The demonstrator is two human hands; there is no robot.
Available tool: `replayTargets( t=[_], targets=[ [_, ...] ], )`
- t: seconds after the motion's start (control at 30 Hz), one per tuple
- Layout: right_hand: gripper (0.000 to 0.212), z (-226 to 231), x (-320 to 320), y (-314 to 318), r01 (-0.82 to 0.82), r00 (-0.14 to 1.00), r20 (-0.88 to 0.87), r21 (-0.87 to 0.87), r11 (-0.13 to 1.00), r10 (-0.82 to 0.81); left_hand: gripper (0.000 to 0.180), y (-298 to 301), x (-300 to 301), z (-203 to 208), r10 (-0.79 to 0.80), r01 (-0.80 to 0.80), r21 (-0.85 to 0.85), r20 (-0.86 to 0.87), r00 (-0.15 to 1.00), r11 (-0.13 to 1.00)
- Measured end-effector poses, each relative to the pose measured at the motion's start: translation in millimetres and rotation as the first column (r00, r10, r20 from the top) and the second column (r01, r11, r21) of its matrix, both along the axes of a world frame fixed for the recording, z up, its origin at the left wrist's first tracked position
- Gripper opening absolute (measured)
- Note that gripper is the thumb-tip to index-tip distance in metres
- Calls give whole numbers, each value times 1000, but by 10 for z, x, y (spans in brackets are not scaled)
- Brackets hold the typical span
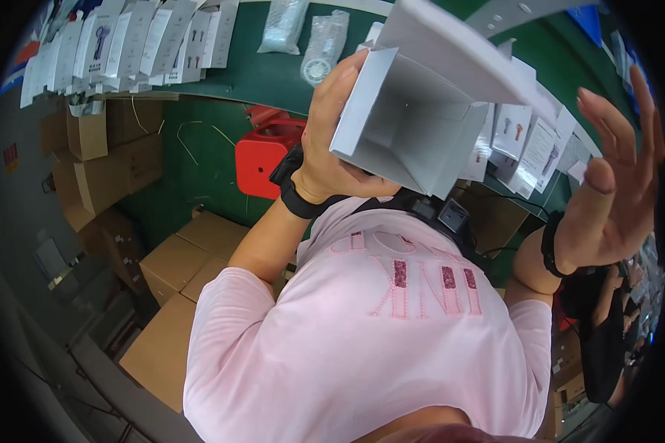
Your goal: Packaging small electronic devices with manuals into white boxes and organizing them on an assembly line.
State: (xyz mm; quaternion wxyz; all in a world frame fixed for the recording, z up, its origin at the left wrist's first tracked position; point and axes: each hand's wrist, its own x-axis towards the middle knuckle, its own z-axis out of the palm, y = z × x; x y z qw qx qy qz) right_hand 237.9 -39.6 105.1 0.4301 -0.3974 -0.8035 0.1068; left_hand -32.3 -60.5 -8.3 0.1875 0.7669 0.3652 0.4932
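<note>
An unlidded white carton (pixel 410 122) is tilted toward me, its flaps standing out and its grey-white inside bare. My left hand (pixel 329 140) is wrapped round the carton's left side, fingers behind the wall and thumb underneath. Off to the right, my right hand (pixel 617 184) is raised with fingers spread, apart from the carton and holding nothing. Beyond the carton, two bubble-wrapped items (pixel 325 46) lie on the green tabletop (pixel 247 66); what is inside the wrap is hard to make out.
White printed boxes (pixel 129 44) stand in a row at the far left of the table. More printed boxes (pixel 524 144) lie behind the carton at right. A red stool (pixel 262 159) and brown cardboard boxes (pixel 177 258) occupy the floor at left. A person in dark clothes (pixel 602 332) is at right.
</note>
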Motion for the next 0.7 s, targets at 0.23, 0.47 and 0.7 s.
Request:
replayTargets(
  t=[0.23,0.47,0.7],
  targets=[
    [49,-218,-995,69,187,930,-255,-291,938,-264,101,-176,-1371,-565,265,-99,-504,270,926,858],
    [46,-577,-1479,197,386,879,-18,-560,733,-477,86,278,-2365,-632,331,-161,-559,217,918,813],
    [59,-889,-1666,26,454,863,281,-796,401,-420,87,816,-1300,-665,-73,180,-771,171,983,611]
  ],
)
